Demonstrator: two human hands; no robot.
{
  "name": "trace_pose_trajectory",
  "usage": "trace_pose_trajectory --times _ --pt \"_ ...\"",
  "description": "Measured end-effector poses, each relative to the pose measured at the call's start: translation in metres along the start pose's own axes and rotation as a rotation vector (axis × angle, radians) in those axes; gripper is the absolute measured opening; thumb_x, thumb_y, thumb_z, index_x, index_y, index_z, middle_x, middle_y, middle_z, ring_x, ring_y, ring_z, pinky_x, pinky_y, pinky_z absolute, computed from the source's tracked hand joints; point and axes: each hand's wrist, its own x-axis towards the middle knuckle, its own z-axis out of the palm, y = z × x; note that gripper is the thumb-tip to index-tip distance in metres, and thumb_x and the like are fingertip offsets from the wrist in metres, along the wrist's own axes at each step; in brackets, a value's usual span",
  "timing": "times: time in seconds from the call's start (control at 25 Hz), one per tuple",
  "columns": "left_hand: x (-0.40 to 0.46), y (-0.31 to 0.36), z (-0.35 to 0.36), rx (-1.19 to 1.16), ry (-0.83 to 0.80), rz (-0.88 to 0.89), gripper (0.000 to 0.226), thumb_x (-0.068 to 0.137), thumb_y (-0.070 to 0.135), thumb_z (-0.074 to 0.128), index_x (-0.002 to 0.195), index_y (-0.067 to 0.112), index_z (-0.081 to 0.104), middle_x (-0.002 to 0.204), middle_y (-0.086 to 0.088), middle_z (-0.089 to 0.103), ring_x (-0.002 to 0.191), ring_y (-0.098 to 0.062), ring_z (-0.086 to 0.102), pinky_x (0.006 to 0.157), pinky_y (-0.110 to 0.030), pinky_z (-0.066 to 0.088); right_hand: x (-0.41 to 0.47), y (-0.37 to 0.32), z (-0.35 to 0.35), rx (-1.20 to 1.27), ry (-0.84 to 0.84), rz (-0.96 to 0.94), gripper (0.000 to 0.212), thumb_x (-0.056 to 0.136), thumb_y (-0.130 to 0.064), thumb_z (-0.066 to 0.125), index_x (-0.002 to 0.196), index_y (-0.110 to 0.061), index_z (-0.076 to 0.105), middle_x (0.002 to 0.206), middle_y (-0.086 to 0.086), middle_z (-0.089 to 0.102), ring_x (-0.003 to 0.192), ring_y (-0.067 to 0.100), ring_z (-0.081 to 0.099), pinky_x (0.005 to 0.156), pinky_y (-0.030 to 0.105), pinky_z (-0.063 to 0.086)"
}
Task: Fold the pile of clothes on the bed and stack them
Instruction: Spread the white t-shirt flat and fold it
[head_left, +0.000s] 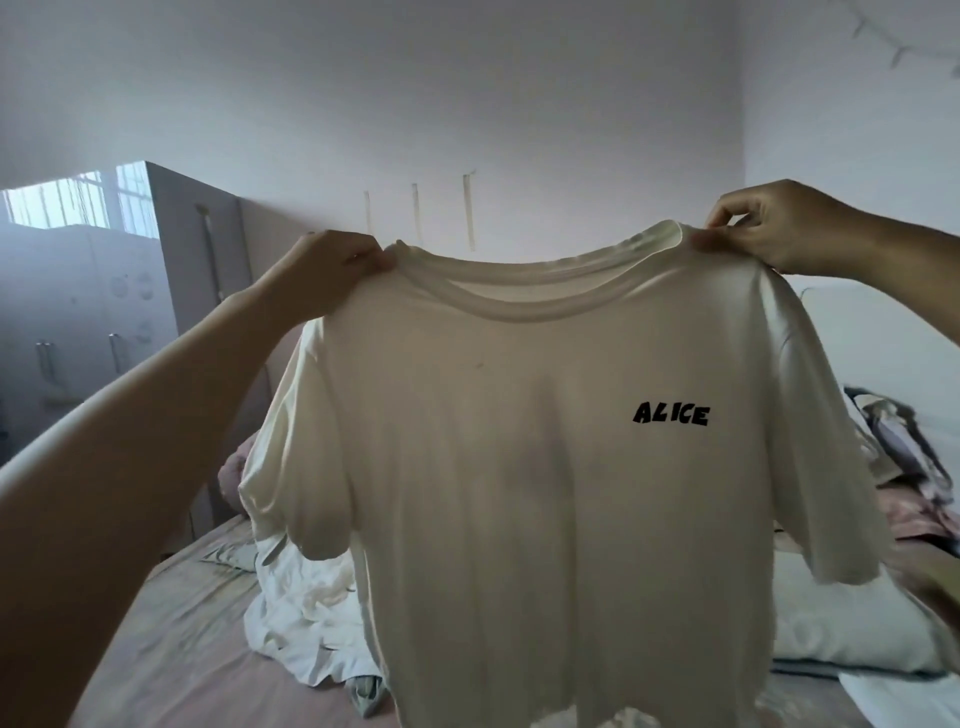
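White T-shirt (545, 467) hangs spread above the bed (171, 639), front facing the camera. Left hand (332, 270) pinches its left shoulder seam; right hand (769, 223) pinches the right. Remaining clothes (306, 623) lie below.

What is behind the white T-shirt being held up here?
Past the edges of the white T-shirt, held by the left hand and right hand, crumpled white clothes and a pillow lie on the bed. Whatever lies directly behind the shirt is covered.
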Motion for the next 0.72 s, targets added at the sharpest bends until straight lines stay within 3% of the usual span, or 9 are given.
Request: trace_pose_trajectory --times 0.16,0.28,0.44,0.52,0.64,0.72 --pt "0.012 -0.009 0.02 0.015 -0.043 0.0 0.036 0.096 0.03 0.053 0.081 -0.002 0.059 0.069 -0.01 0.043 0.064 -0.019 0.035 0.052 -0.02 0.028 0.012 0.014 0.012 -0.025 -0.005 0.007 0.028 0.087 -0.042 0.062 0.083 -0.015 0.066 0.08 0.017 0.066 0.067 0.021 0.048 0.058 0.027 0.037" --pt "0.022 -0.031 0.068 0.026 -0.134 -0.029 0.036 0.095 0.032 0.053 0.082 0.0 0.061 0.071 -0.014 0.05 0.062 -0.018 0.038 0.052 -0.017 0.031 0.025 0.042 0.055 -0.071 -0.049 0.047 0.027 0.086 -0.043 0.062 0.081 -0.017 0.066 0.078 0.012 0.064 0.071 0.022 0.05 0.061 0.029 0.036" --pt "0.022 -0.083 0.173 0.054 -0.321 -0.084 0.033 0.095 0.034 0.054 0.091 0.004 0.066 0.092 -0.019 0.065 0.082 -0.026 0.057 0.076 -0.035 0.044 0.037 0.106 0.148 -0.153 -0.161 0.149 0.02 0.088 -0.036 0.064 0.076 -0.021 0.062 0.078 0.007 0.062 0.074 0.022 0.052 0.063 0.031 0.036" --pt "0.014 -0.115 0.242 0.064 -0.391 -0.072 0.035 0.095 0.036 0.054 0.093 0.004 0.067 0.098 -0.02 0.064 0.09 -0.03 0.06 0.081 -0.036 0.045 0.036 0.147 0.209 -0.185 -0.261 0.189 0.021 0.089 -0.036 0.063 0.072 -0.024 0.057 0.074 0.002 0.059 0.072 0.02 0.05 0.061 0.03 0.035" --pt "-0.011 -0.151 0.342 0.043 -0.597 -0.215 0.029 0.095 0.032 0.054 0.079 0.009 0.059 0.082 -0.016 0.061 0.067 -0.026 0.059 0.058 -0.03 0.047 0.021 0.212 0.305 -0.197 -0.388 0.261 0.022 0.09 -0.041 0.057 0.074 -0.028 0.054 0.076 0.003 0.059 0.075 0.022 0.051 0.061 0.031 0.036" --pt "-0.027 -0.169 0.408 -0.04 -0.655 -0.35 0.031 0.094 0.029 0.057 0.068 0.013 0.053 0.067 -0.015 0.052 0.05 -0.03 0.057 0.043 -0.03 0.046 0.005 0.253 0.364 -0.191 -0.402 0.32 0.028 0.092 -0.04 0.055 0.081 -0.014 0.059 0.079 0.009 0.059 0.078 0.026 0.053 0.061 0.033 0.035"
